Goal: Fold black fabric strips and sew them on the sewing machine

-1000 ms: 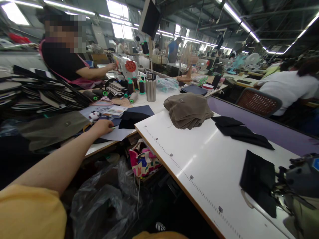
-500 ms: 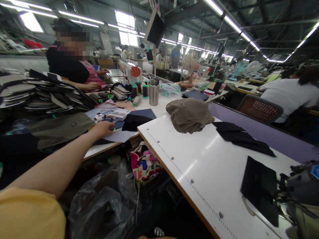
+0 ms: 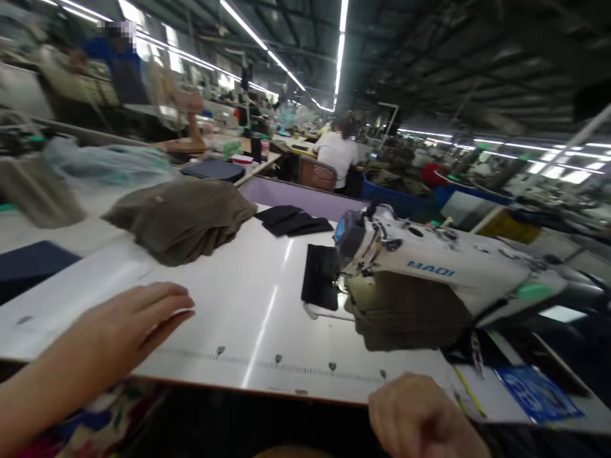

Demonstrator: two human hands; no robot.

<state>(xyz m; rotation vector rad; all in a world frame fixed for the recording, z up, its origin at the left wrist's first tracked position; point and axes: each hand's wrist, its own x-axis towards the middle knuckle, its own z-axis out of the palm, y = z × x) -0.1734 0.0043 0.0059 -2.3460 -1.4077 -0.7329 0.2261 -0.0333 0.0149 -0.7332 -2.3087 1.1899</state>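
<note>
My left hand (image 3: 138, 321) hovers over the white table top (image 3: 248, 299), palm down. Its thumb and fingers are closed together, with a thin white sliver at the tips that I cannot make out. My right hand (image 3: 415, 413) is blurred at the table's front edge, its fingers curled in; what they hold, if anything, is hidden. Beyond the left hand lies a stack of olive-brown fabric pieces (image 3: 181, 216). A black fabric piece (image 3: 319, 277) lies at the needle area of the white sewing machine (image 3: 429, 248). More olive-brown pieces (image 3: 405, 312) sit under the machine's arm.
Black fabric pieces (image 3: 293, 219) lie near the purple partition (image 3: 296, 197). A blue packet (image 3: 537, 391) is at the right front. A clear plastic bag (image 3: 109, 162) lies at the left. A co-worker in white (image 3: 337, 156) sits beyond the partition.
The view has swung right, towards the sewing machine. My left hand has left the papers and cloth on the side table and is now above the white table. My right hand has come into view.
</note>
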